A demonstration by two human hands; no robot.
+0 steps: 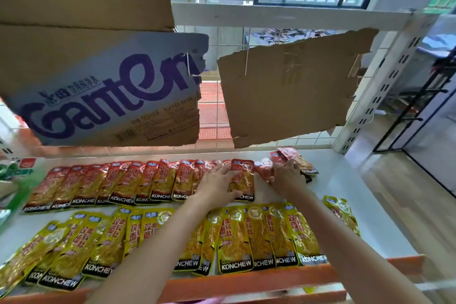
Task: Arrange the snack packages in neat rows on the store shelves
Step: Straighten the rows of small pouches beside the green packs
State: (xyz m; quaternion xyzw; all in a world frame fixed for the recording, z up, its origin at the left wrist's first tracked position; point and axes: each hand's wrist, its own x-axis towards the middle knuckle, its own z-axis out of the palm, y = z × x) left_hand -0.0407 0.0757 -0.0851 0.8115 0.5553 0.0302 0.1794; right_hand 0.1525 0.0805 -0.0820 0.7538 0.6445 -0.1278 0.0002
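rows are what you are building on the white shelf (340,180): a back row of red packs (138,180) and a front row of yellow packs (246,237), each overlapping its neighbour like tiles. by the look of it you are extending the red row at its right end. your left hand (217,184) lies flat, fingers straight and spread, pressing down on the last red pack in the line (243,180). your right hand (287,174) sits just beside it on a loose heap of red packs (293,158) at the back right; its fingers curl over the heap's near edge, but whether that grip has actually closed on a pack you cannot tell from here. one yellow pack (341,215) lies apart at the right, outside its row. next move, as a judgement: draw one red pack off the heap, lay it against the row's end with the same overlap and the label edge level, then bring the stray yellow one in. as for writing, every pack reads "konchew" along its bottom band, with large chinese characters above that are too blurred to give. the cardboard box (98,81) overhead at the left reads "ganten" in purple, with small print including "purified water". a torn cardboard sheet (291,86) hangs beside it, unmarked.
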